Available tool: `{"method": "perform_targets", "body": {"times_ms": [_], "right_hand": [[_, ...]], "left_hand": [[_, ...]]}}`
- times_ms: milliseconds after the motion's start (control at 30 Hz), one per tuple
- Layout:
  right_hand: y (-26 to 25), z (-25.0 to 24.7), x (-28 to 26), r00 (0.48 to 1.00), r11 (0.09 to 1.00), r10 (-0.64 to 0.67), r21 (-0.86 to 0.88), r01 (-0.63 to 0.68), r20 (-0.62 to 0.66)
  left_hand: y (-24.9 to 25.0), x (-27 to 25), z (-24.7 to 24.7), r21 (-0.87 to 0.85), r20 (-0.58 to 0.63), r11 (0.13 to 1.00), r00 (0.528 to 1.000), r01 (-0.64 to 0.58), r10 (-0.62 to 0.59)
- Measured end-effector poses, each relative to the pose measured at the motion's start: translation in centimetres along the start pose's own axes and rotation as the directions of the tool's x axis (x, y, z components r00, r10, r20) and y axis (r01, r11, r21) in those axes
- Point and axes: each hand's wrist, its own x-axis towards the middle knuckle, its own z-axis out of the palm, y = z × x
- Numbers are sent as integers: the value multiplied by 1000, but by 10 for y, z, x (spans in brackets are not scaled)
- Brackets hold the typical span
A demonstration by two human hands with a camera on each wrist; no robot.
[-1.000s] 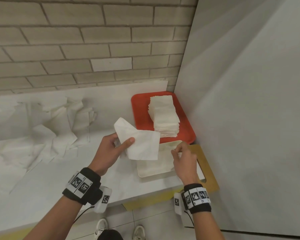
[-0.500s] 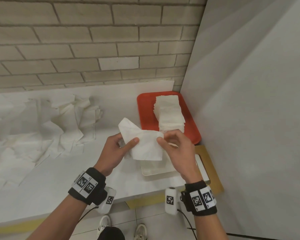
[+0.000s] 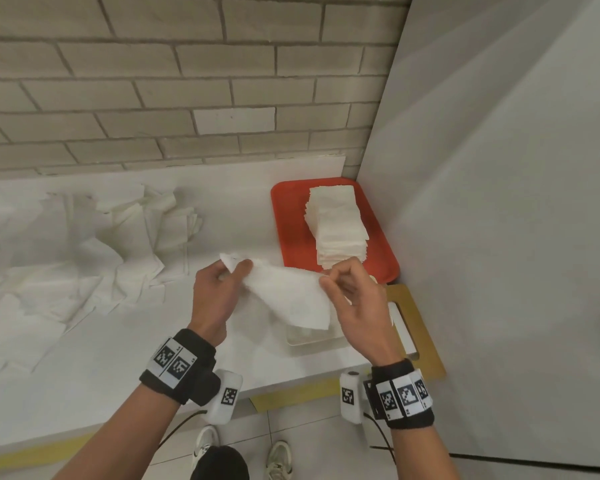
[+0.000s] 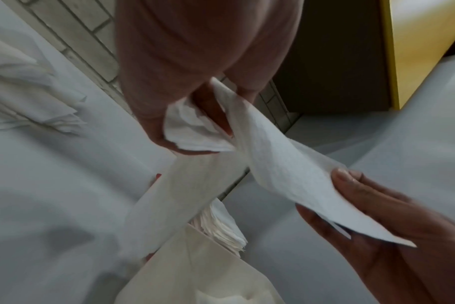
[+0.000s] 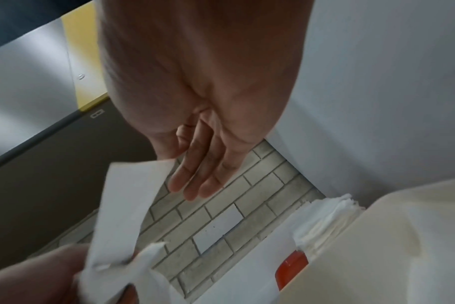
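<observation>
I hold a white paper napkin (image 3: 288, 294) stretched between both hands above the counter. My left hand (image 3: 234, 271) grips its bunched left corner; in the left wrist view the fingers (image 4: 153, 123) curl round the crumpled napkin (image 4: 286, 174). My right hand (image 3: 328, 280) pinches the right edge between thumb and fingers. In the right wrist view the napkin (image 5: 125, 201) hangs as a strip beside the other straight fingers (image 5: 200, 179). A tall stack of folded napkins (image 3: 338, 226) stands on a red tray (image 3: 288, 216) just beyond my hands.
A white rectangular dish (image 3: 312, 339) lies under the napkin on a wooden board (image 3: 423, 327) at the counter's right end. Loose unfolded napkins (image 3: 84, 258) cover the counter's left side. A brick wall (image 3: 187, 98) stands behind and a grey panel (image 3: 499, 202) closes the right.
My right hand rose from the white dish and took the napkin's right edge. My left hand shifted to the corner, and the napkin now spreads between both hands.
</observation>
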Motion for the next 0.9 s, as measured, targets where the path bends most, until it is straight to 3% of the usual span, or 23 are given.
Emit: {"method": "perform_targets", "body": {"times_ms": [100,200,267,400,533,600,667,700,767,833,900], "right_hand": [[5,-1,-3,979,999,42,-25,-48,-199],[31,-12,4,957,966,27,-240,-99,-287],[59,-20,10,983,925,1,-372,-71,-185],[93,-31,21,990,861,114,-505,-57,82],[114,-35,30,961,707,238,-703,-72,141],[117,-34,26,926,589,338,-805,-70,166],[102,-37,21,922,470,349,-883,-17,168],[89,-38,20,949,488,277,-873,-6,149],[48,-35,17,989,740,98,-673,2,110],[-1,-24,20,972,954,44,-299,27,231],[-24,-28,22,923,997,64,-66,-42,381]], "left_hand": [[2,1,-3,60,-45,998,999,-25,28],[1,0,-15,172,5,981,996,-90,91],[3,0,-25,272,69,945,984,-179,167],[17,-2,-45,451,279,821,929,-351,244],[40,-7,-45,477,404,746,870,-465,283],[48,-11,-38,479,451,731,851,-486,270],[54,-15,-31,478,508,713,824,-513,252],[58,-18,-26,467,549,703,799,-537,247],[66,-24,-13,421,639,685,731,-594,241],[74,-29,1,367,708,678,664,-636,240],[81,-34,27,314,748,689,617,-653,244]]}}
